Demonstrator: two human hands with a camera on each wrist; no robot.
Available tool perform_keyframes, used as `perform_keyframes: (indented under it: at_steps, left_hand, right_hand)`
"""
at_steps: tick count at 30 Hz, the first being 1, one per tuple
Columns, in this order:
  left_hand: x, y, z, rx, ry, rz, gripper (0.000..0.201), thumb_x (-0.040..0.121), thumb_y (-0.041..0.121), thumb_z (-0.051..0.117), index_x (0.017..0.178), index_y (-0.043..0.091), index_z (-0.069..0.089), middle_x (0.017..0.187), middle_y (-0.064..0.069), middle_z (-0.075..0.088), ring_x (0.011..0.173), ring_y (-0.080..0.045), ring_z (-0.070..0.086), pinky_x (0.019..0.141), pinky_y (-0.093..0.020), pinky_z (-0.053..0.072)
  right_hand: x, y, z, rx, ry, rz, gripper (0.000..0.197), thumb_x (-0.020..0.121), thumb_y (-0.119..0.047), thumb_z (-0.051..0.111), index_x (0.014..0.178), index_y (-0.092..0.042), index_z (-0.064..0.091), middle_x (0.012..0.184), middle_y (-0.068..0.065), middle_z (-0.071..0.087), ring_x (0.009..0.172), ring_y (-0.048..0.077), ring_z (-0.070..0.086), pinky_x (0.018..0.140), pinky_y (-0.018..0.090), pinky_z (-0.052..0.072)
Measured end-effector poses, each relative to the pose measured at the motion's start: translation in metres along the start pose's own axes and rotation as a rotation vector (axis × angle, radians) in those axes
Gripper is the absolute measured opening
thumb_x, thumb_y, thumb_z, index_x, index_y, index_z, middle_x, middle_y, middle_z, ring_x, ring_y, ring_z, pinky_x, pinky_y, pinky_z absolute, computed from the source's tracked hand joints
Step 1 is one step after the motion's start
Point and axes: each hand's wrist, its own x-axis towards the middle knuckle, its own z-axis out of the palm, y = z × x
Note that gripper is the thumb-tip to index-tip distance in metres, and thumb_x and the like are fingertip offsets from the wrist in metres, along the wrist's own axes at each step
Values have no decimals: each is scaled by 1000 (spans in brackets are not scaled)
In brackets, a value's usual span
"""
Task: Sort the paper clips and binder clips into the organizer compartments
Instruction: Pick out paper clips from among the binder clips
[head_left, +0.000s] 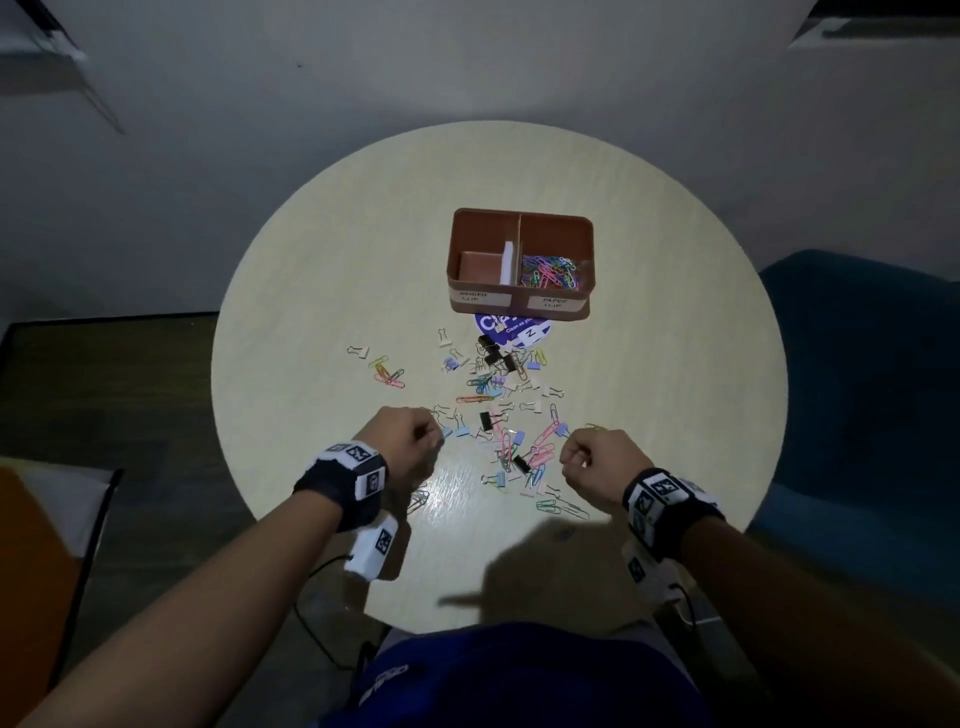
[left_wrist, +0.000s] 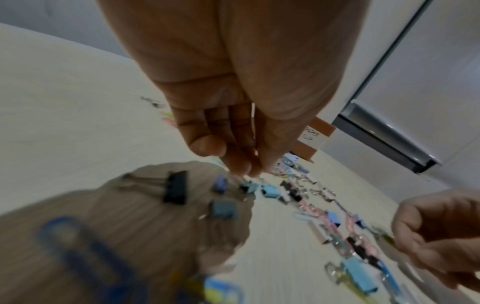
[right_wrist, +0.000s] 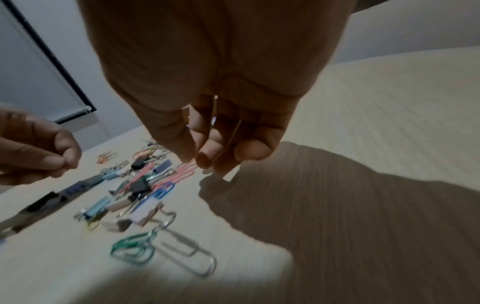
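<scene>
A brown organizer (head_left: 519, 307) stands on the round table (head_left: 675, 312). Its right compartment, labelled paper clip, holds coloured paper clips (head_left: 550, 270); the left one, labelled binder clip, looks bare. Mixed paper clips and binder clips (head_left: 498, 405) lie scattered between the organizer and my hands. My left hand (head_left: 434, 436) hovers with fingers curled and thumb against index just above a light blue binder clip (left_wrist: 250, 186); nothing shows in the pinch. My right hand (head_left: 571, 460) pinches a thin yellow paper clip (left_wrist: 387, 236), its fingertips (right_wrist: 205, 162) just above a pink paper clip (right_wrist: 187, 166).
A blue round sticker (head_left: 511, 332) lies under the organizer's front. A small bunch of paper clips (head_left: 387, 371) sits apart at the left. A large silver paper clip (right_wrist: 187, 253) and a green one (right_wrist: 132, 248) lie near the front. A blue chair (head_left: 857, 364) stands at the right.
</scene>
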Motion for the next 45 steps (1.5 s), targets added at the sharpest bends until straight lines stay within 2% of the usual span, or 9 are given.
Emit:
perform_keyframes:
  at_steps: [6, 12, 16, 21, 25, 34, 40, 42, 45]
  left_hand:
    - [-24, -43, -3, 181, -55, 39, 13, 84, 18, 61, 77, 28, 63, 82, 12, 67, 80, -10, 62, 69, -22, 44]
    - [-37, -45, 14, 323, -119, 96, 19, 76, 36, 68, 72, 22, 57, 76, 8, 60, 77, -13, 58, 68, -30, 49]
    - [-38, -47, 32, 481, -135, 117, 25, 78, 50, 67, 81, 27, 59, 91, 8, 60, 88, -15, 58, 70, -29, 49]
    - [-40, -42, 45, 592, -60, 127, 20, 90, 39, 57, 94, 23, 68, 103, 3, 61, 95, -19, 61, 72, -30, 50]
    - [-43, -42, 49, 621, -18, 156, 22, 90, 34, 50, 93, 20, 68, 101, 1, 62, 88, -21, 63, 71, -32, 53]
    - [-42, -43, 58, 619, 32, 230, 23, 87, 33, 50, 96, 20, 66, 99, 0, 61, 88, -21, 61, 73, -33, 52]
    - [-41, -41, 58, 312, 172, 300, 14, 81, 29, 52, 83, 19, 63, 90, 2, 56, 85, -18, 55, 73, -32, 49]
    - [-41, -36, 55, 61, 168, 228, 7, 75, 25, 57, 70, 23, 54, 89, 7, 56, 84, -13, 56, 73, -30, 49]
    - [-43, -25, 52, -417, 206, 20, 15, 75, 16, 65, 65, 17, 53, 91, 10, 68, 84, -9, 67, 72, -30, 55]
  right_hand:
    - [-6, -2, 19, -66, -48, -8, 10, 79, -20, 55, 79, -24, 64, 76, -8, 65, 69, 15, 60, 65, 28, 52]
    - [-7, -6, 23, -144, -41, -4, 16, 81, -15, 48, 79, -20, 63, 78, -4, 66, 76, 20, 61, 70, 32, 54]
    - [-6, -9, 25, -164, -41, 6, 16, 80, -15, 47, 78, -19, 62, 80, -3, 66, 76, 21, 61, 70, 32, 53]
    - [-5, -12, 26, -166, -50, 5, 14, 80, -15, 46, 72, -20, 57, 82, 1, 65, 77, 24, 61, 69, 33, 51]
    - [-7, -8, 27, -158, -60, 10, 15, 82, -13, 49, 82, -20, 62, 90, -4, 60, 84, 22, 58, 72, 30, 48]
    - [-15, 4, 34, -202, -68, -57, 31, 73, -37, 79, 97, -29, 61, 95, -10, 45, 84, 11, 48, 72, 25, 39]
    - [-13, 4, 37, -237, -44, -67, 25, 77, -30, 77, 95, -26, 61, 96, -7, 43, 84, 15, 48, 75, 28, 44]
    - [-16, 5, 36, -197, -16, -70, 31, 75, -25, 75, 98, -28, 54, 97, -9, 43, 82, 16, 52, 74, 32, 49]
    - [-20, 6, 37, -180, 9, -91, 32, 75, -22, 73, 97, -29, 50, 95, -10, 43, 80, 17, 53, 73, 35, 50]
